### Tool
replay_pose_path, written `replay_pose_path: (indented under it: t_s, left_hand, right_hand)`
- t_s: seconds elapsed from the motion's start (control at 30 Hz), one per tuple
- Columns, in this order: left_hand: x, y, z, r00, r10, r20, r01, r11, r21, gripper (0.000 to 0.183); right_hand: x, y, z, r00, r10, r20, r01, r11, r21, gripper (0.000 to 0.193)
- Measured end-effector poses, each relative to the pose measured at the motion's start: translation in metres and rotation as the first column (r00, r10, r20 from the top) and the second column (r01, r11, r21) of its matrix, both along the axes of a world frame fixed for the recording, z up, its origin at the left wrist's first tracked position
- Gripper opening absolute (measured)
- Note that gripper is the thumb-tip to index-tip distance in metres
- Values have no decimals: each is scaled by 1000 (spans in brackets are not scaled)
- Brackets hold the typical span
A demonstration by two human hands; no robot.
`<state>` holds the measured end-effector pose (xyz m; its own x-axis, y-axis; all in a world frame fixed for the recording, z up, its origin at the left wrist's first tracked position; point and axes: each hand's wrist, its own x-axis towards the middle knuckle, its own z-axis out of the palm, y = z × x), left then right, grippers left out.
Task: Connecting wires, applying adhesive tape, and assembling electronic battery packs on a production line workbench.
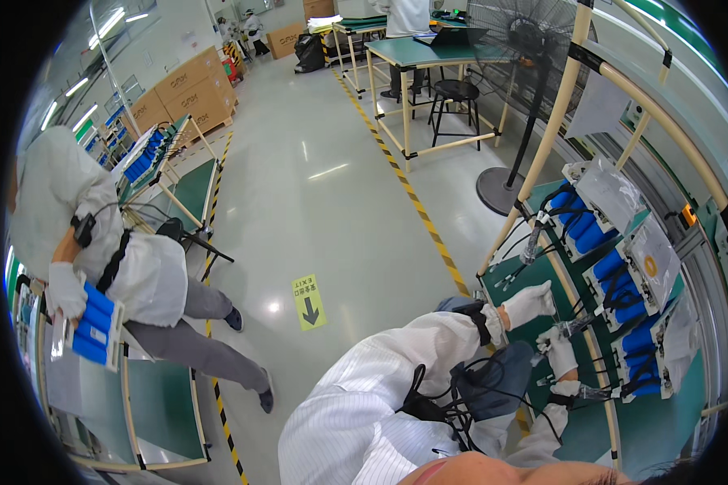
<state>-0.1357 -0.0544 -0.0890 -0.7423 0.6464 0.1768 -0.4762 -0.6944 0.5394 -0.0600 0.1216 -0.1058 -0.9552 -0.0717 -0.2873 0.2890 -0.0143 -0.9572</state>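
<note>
Three battery packs with blue cylindrical cells in white frames stand in a row on the rack at my right: a far one (576, 214), a middle one (619, 283) and a near one (641, 352). Black cables with clear-wrapped ends (576, 326) hang from them toward me. My left hand (529, 305), white-gloved, is closed over the green shelf, beside the middle pack's cables; whatever its fingers hold is hidden. Just nearer, my gloved right hand (558, 353) pinches the end of the middle pack's cable. Another wrapped cable end (594, 393) lies close to my right wrist.
Tan rack tubes (560, 275) run between me and the packs. A standing fan (514, 182) is beyond the rack. At left, a co-worker (97, 242) carries another blue-celled pack (95, 326). The walkway (332, 226) has striped floor tape; a black stool (455, 90) stands farther off.
</note>
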Motion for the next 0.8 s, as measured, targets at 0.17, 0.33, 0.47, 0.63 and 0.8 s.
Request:
replay_pose_path:
  t_s: [0.17, 0.33, 0.47, 0.63, 0.8]
  left_hand:
    - [21, 31, -1, 923, -222, 316, 176, 970, 166, 34]
    - [23, 38, -43, 912, -165, 376, 116, 982, 149, 36]
    - [32, 40, 3, 867, -206, 454, 165, 978, 129, 38]
    - [43, 35, -12, 973, -56, 225, 87, 987, -133, 38]
    - [45, 12, -24, 958, -5, -285, -127, 889, -439, 34]
  right_hand:
    - [-23, 15, -44, 964, -232, 132, 210, 964, 163, 10]
    - [-9, -24, -43, 906, -401, 138, 404, 720, -563, 13]
    - [4, -23, -34, 890, -456, 4, 381, 739, -556, 9]
    - [-2, -30, -18, 855, -503, -125, 495, 864, -92, 8]
    - [-7, -17, -31, 868, -463, -179, 451, 886, -102, 19]
